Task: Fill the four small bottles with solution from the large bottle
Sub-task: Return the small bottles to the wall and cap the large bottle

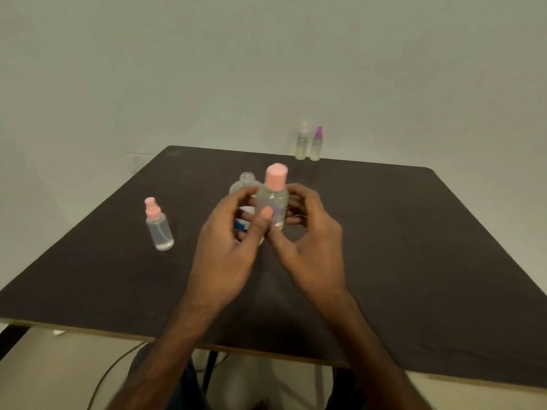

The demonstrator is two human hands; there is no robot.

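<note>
Forearms enter from the bottom edge and cross the near lip of the dark worktop [414,261]; a thin cable [109,377] loops on the floor below that lip, at the left. Both hands meet over the middle of the worktop. Left hand [225,253] has its fingers curled, with the thumb pressed flat on the front of the pink-capped small bottle [272,202]. Right hand [310,250] wraps round the same bottle from the other side, fingers curled behind it and thumb low near its base. That bottle is upright and raised between the two hands, with a clear body, some clear liquid inside and the pink cap [276,176] seated on top. Just behind it and slightly left stands the large bottle [247,180], clear, its neck open and uncapped, with a white and blue label showing through the gaps in the left fingers; cannot tell whether the left fingers touch it. Well left of the hands a pink spray bottle [159,232] stands alone on the worktop, upright, with clear liquid low in it. At the far edge, right of centre, two more small bottles stand just beside each other: a clear-topped bottle [302,143] and a purple-topped bottle [316,145], both holding pale liquid. Plain pale wall [266,69] behind.
</note>
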